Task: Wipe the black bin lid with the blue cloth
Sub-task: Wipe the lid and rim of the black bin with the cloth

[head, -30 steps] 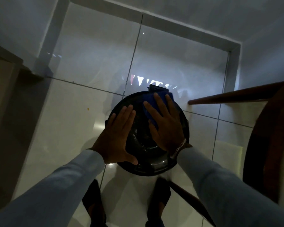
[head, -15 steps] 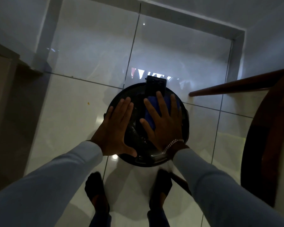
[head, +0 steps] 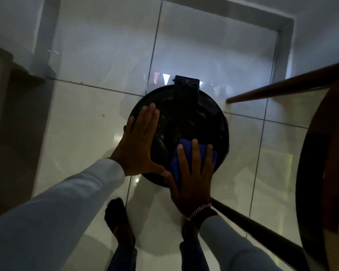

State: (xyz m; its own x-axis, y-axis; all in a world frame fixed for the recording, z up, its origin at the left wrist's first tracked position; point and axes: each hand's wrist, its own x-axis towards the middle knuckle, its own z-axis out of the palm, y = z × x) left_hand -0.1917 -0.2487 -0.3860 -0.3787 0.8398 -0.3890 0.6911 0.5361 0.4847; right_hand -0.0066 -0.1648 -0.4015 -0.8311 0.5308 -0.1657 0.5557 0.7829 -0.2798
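Our right hand (head: pixel 192 173) presses the blue cloth (head: pixel 186 153) flat on the black bin lid (head: pixel 184 122)'s near edge; our left hand (head: pixel 139 141) lies open beside it. Pushing harder could tip the bin.

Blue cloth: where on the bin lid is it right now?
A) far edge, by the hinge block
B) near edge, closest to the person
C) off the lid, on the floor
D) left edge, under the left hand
B: the blue cloth lies under the flat right hand at the near rim of the black bin lid, while the left hand rests bare on the lid's left side.
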